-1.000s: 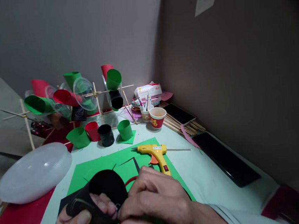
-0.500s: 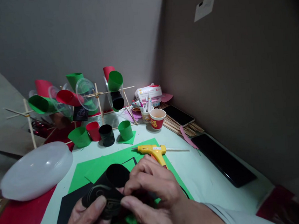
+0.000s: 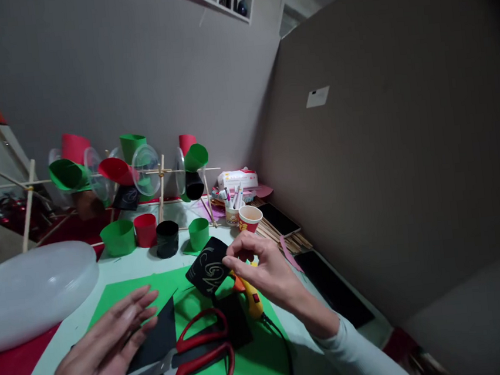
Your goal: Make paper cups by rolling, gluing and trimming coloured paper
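Pinched between the fingers of my right hand (image 3: 262,269) is a black paper tube (image 3: 209,267) with pale swirly lines on it, held above the table. My left hand (image 3: 109,336) is open and apart from it, fingers stretched out over black paper (image 3: 150,344). Red-handled scissors (image 3: 204,357) lie on the green sheet (image 3: 258,369) between my hands, their blades partly under the left one. Behind my right hand, partly hidden, is a yellow glue gun (image 3: 254,302) with a black cord.
Green (image 3: 117,238), red (image 3: 145,230) and black paper cups (image 3: 168,239) stand behind the sheet. A stick frame (image 3: 162,190) carries coloured tubes on clear discs. A whitish oval balloon-like object (image 3: 34,294) lies left; a paper cup (image 3: 249,214) and phone-like slab (image 3: 334,288) are right.
My left hand has let go of the black tube and moved left. My right hand has carried it up and forward. The scissors now show, and the view has tilted upward.
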Demonstrator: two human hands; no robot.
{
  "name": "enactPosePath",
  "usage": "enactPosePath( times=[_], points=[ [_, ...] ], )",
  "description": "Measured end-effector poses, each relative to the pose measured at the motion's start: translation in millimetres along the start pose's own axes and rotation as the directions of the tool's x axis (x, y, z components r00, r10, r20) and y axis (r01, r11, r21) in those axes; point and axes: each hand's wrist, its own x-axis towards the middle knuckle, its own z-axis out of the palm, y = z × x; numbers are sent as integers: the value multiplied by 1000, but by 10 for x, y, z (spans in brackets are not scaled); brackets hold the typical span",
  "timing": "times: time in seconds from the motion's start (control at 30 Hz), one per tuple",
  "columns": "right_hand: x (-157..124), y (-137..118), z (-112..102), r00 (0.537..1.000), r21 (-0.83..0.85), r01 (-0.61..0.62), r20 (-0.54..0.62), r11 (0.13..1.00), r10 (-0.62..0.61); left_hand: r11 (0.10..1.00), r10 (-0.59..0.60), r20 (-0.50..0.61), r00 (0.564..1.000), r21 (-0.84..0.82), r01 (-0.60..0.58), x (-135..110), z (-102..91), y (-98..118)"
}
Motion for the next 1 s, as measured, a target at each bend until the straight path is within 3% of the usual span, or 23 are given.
enactPosePath(
  times=[0.1, 0.2, 0.33, 0.43, 0.7, 0.83, 1.0],
  points=[
    [137, -60, 25, 984, -147, 112, 153, 983, -89, 998, 46, -24, 999, 34, -45, 3, -53, 60],
    [268, -167, 165, 932, -274, 242, 333, 931, -144, 999, 45, -65, 997, 1, -45, -83, 35, 160],
    [380, -235, 385, 842, -377, 372, 521, 848, -138, 1000, 22, -112, 993, -19, -24, -161, 167, 294],
    [403, -184, 469, 798, -409, 415, 592, 813, -110, 1000, 20, -118, 993, -9, -21, -179, 193, 340],
    [271, -47, 337, 827, -409, 390, 550, 825, -118, 998, 15, -64, 998, 65, -11, -203, 207, 278],
    [149, 98, 211, 886, -316, 321, 432, 893, -166, 983, 50, -35, 998, 178, -43, -118, 114, 181],
    [23, 362, 153, 952, -240, 179, 288, 954, -106, 879, 162, 69, 984, 444, -175, 34, -14, 30]
  ],
)
